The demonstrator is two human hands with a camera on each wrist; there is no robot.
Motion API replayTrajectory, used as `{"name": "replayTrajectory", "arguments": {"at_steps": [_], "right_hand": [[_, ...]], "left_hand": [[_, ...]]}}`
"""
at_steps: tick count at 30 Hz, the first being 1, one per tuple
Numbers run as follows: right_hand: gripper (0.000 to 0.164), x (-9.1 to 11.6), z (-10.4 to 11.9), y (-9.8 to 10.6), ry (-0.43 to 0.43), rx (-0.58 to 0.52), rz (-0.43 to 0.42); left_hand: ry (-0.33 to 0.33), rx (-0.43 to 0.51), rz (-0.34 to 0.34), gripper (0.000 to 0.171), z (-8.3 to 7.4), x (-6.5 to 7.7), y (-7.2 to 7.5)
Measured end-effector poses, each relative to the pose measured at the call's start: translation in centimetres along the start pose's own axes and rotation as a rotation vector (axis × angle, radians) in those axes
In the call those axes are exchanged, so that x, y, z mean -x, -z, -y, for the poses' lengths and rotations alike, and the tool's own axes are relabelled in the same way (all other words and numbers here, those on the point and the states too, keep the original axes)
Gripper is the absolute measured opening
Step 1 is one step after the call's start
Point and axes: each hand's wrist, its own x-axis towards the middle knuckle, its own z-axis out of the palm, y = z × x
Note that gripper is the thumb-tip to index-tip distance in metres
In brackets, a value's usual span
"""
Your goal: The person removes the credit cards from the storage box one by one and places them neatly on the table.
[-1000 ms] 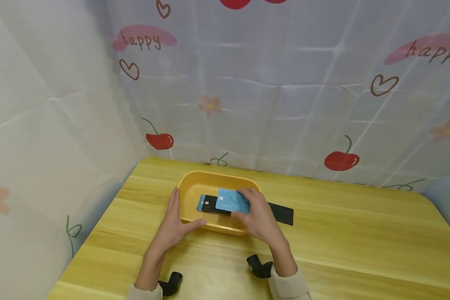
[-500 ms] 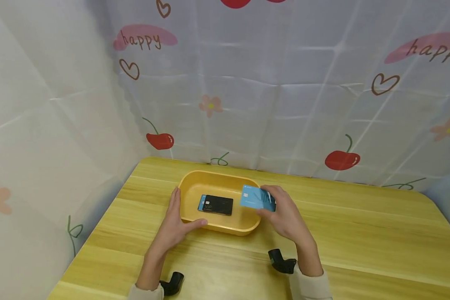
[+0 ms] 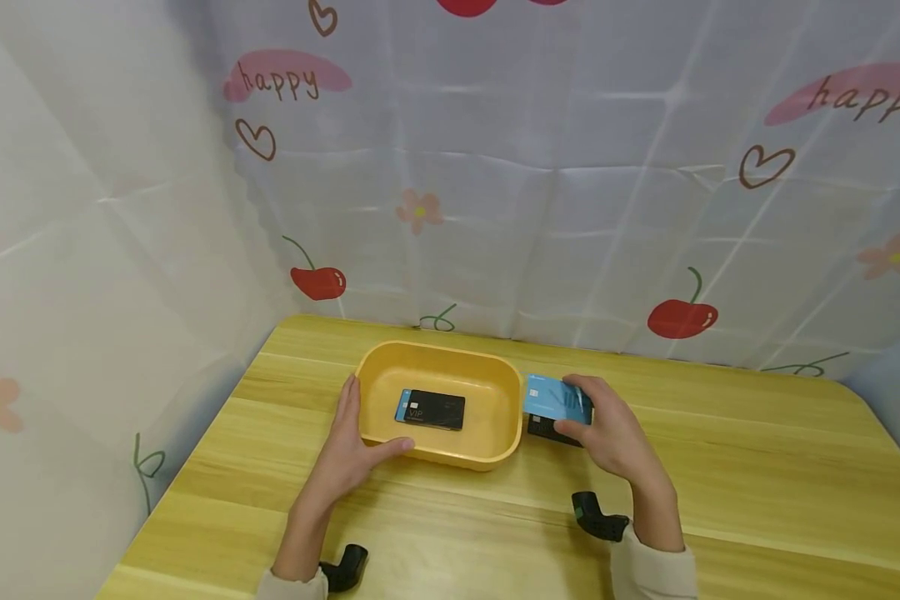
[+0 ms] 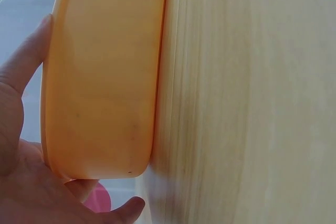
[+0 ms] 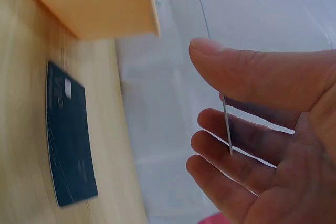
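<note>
My left hand grips the left end of a yellow plastic tub, its thumb along the front rim and its fingers against the side. Inside the tub lies a black VIP card, with the edge of a blue card showing from beneath it. To the tub's right, my right hand pinches a light blue card between thumb and fingers. That card is seen edge-on in the right wrist view, raised over another black VIP card that lies on the table.
The wood-grain table runs back to a pale printed curtain, with another sheet along the left. Black curved wrist mounts stick out at both wrists.
My right hand has carried the blue card rightward, from over the tub to above the black card on the table. The left hand and the tub have stayed in place.
</note>
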Motion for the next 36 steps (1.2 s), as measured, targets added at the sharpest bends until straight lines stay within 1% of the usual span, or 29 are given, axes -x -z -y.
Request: {"name": "replayTrajectory", "arguments": {"at_steps": [9,16,22,31,36], "right_hand": [[0.060,0.8,-2.1,1.8,-0.069,-0.009,0.009],[0.059,1.5,-4.4,2.8,-0.110,0.017,0.008],[0.057,1.9,-6.2,2.9,-0.144,0.038,0.047],[0.057,1.9,-8.0,2.7,-0.167,0.052,0.140],[0.057,2.0,-8.6,2.5,-0.165,0.054,0.152]], "left_hand": [[-0.006,-0.003,0.001,0.126,0.0,-0.1,0.0],[-0.010,-0.003,-0.005,0.126,0.0,0.0,0.0],[-0.025,0.006,-0.009,0.126,0.0,0.0,0.0],[-0.007,-0.003,-0.012,0.128,0.0,0.2,0.1],[-0.004,-0.008,0.000,0.127,0.1,0.1,0.1]]}}
